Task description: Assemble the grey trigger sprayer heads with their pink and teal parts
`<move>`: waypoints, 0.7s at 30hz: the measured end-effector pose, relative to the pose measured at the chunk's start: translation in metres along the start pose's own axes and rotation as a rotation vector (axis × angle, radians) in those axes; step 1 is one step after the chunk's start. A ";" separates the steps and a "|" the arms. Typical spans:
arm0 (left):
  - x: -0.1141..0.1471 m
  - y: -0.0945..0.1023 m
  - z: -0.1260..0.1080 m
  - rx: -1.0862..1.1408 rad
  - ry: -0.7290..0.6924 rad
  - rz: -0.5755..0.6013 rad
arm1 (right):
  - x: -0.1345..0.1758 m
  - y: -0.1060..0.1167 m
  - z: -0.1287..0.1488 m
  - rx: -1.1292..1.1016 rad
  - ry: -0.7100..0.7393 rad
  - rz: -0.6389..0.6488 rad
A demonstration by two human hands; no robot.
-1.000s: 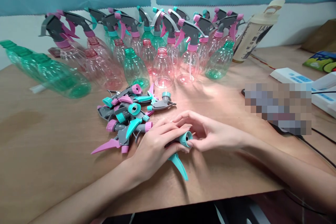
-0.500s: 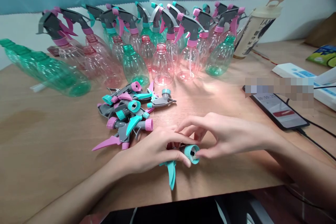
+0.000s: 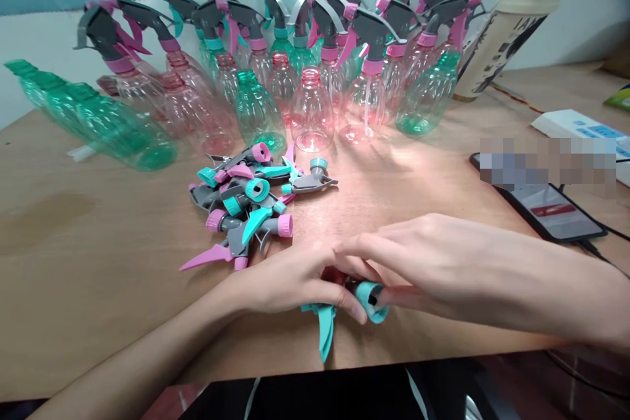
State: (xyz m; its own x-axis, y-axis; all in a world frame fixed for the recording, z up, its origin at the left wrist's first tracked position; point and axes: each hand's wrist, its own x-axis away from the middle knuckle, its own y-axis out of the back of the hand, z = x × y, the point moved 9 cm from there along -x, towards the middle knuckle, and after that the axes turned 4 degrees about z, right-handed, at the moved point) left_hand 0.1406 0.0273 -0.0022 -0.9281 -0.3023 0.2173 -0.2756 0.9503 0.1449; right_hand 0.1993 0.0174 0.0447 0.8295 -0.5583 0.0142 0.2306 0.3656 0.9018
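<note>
Near the table's front edge, my left hand [image 3: 295,282] is closed around a trigger spray head [image 3: 325,335] with a turquoise trigger and grey body. Its turquoise collar [image 3: 367,298] faces right, with the open end showing. My right hand [image 3: 428,262] bends over it from the right, the thumb at the collar's opening and the other fingers behind, partly hidden. Most of the grey body is covered by my fingers. Beyond my left hand lies a pile of loose spray heads [image 3: 236,233] in grey, pink and turquoise.
Several bottles stand at the back, including an open pink bottle [image 3: 312,115] and a green bottle [image 3: 258,111]; many carry spray heads. Green bottles [image 3: 123,134] lean at the left. On the right are a phone [image 3: 551,207] with a cable, a power strip [image 3: 590,134] and a tumbler [image 3: 506,39].
My right hand has turned over and moved nearer the spray head, its thumb now at the collar's opening. The collar has shifted slightly right and down. The camera view has shifted a little.
</note>
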 end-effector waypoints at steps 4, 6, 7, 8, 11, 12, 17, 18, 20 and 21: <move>0.002 0.001 0.005 0.036 0.018 0.000 | -0.007 0.011 0.026 0.185 0.141 -0.070; 0.003 0.004 0.003 0.015 -0.007 -0.038 | -0.010 0.013 0.038 0.321 0.188 -0.074; 0.004 0.006 0.002 0.000 -0.022 -0.061 | -0.011 0.013 0.042 0.374 0.207 -0.070; 0.005 0.007 0.000 -0.014 -0.035 -0.078 | -0.012 0.013 0.046 0.411 0.226 -0.067; 0.005 0.008 0.000 -0.041 -0.041 -0.101 | -0.013 0.014 0.055 0.432 0.321 -0.065; 0.004 0.009 0.000 -0.037 -0.039 -0.106 | -0.012 0.015 0.057 0.425 0.350 -0.071; -0.001 0.006 0.009 0.094 0.004 -0.044 | -0.009 0.017 0.041 0.299 0.322 -0.114; -0.002 0.005 0.011 0.117 0.025 -0.029 | -0.007 0.016 0.035 0.253 0.291 -0.107; -0.003 0.003 0.015 0.144 0.061 -0.018 | -0.003 0.010 0.025 0.159 0.229 -0.078; -0.003 0.002 0.015 0.147 0.068 -0.016 | -0.001 0.007 0.022 0.118 0.203 -0.068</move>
State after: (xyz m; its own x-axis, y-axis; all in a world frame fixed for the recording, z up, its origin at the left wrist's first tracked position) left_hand 0.1394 0.0310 -0.0171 -0.9057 -0.3170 0.2816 -0.3283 0.9445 0.0073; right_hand 0.1892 0.0045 0.0605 0.9023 -0.4126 -0.1245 0.2381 0.2365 0.9420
